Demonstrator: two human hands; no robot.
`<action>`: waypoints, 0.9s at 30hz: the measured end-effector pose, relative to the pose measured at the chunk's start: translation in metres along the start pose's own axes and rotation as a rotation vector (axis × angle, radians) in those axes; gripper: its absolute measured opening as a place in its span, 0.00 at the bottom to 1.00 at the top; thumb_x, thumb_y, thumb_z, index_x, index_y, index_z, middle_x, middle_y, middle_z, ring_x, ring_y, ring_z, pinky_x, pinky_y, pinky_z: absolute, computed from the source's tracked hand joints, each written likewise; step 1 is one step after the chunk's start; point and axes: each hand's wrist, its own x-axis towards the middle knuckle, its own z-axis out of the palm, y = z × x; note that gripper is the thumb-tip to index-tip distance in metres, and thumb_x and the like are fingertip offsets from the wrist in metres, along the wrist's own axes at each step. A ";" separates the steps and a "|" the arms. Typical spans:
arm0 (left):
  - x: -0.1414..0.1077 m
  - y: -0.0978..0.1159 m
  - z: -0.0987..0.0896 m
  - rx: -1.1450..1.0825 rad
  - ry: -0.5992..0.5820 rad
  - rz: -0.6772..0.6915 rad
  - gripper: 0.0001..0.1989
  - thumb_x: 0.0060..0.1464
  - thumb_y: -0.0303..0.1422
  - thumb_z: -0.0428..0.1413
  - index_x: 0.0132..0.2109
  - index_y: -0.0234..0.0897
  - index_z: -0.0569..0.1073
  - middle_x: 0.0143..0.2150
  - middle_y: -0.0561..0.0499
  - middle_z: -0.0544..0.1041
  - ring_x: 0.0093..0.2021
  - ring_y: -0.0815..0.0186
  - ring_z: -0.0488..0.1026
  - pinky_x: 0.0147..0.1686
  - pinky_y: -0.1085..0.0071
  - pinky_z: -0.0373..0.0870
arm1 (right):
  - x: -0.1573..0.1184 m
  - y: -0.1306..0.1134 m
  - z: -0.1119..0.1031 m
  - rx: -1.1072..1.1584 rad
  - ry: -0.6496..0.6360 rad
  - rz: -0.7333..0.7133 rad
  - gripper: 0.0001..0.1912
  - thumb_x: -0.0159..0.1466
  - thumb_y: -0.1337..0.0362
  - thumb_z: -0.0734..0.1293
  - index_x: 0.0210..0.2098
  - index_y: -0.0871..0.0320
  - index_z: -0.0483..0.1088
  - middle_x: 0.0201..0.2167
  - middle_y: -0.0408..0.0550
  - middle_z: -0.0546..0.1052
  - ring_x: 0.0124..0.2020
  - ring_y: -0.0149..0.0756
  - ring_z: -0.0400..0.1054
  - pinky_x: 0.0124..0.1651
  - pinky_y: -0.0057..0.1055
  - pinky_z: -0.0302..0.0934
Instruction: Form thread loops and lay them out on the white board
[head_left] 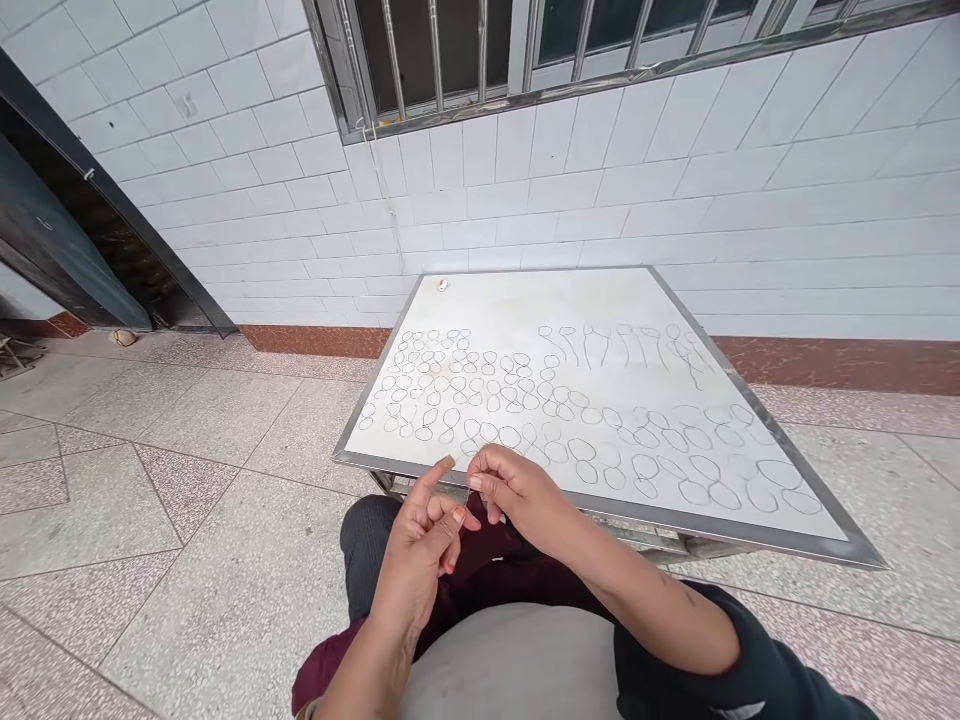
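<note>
Pinching a thin wire (468,495) now in the right hand (521,492), close by the desk's (540,300) near edge, with left hand (421,537) half curled alongside, forefinger out; can't tell whether gripping too. Facing wire loops (523,375) spread in rows.

Loops (525,400) lie on the bench (525,300), centre to right of frame; hands (525,495) before it, lower centre; window (457,55) behind, top edge

Soft, diffuse light brightens the tiled wall (487,215) and the table (517,300); the doorway (127,240) (far left, slanting with wide-angle stretch) sinks into darkness, while the window bars (482,50) carry small glints.
</note>
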 end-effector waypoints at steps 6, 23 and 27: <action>-0.003 -0.011 -0.003 -0.013 -0.009 -0.071 0.28 0.56 0.38 0.60 0.62 0.41 0.64 0.30 0.53 0.75 0.17 0.79 0.57 0.18 0.77 0.46 | 0.004 0.003 -0.014 -0.015 0.078 -0.002 0.07 0.65 0.61 0.59 0.31 0.55 0.63 0.29 0.37 0.67 0.23 0.28 0.68 0.34 0.30 0.58; 0.005 -0.009 -0.032 0.150 0.226 0.116 0.26 0.48 0.35 0.65 0.55 0.42 0.73 0.38 0.51 0.76 0.36 0.69 0.70 0.39 0.72 0.67 | 0.013 -0.008 -0.029 -0.194 0.032 -0.068 0.08 0.65 0.61 0.61 0.31 0.56 0.66 0.34 0.40 0.68 0.23 0.26 0.68 0.34 0.31 0.60; 0.017 0.013 -0.002 0.079 0.133 0.161 0.26 0.49 0.32 0.64 0.56 0.43 0.71 0.38 0.52 0.75 0.35 0.70 0.70 0.43 0.71 0.67 | 0.014 -0.016 -0.015 -0.190 -0.020 -0.137 0.08 0.66 0.63 0.61 0.31 0.55 0.67 0.34 0.41 0.68 0.24 0.26 0.65 0.31 0.29 0.61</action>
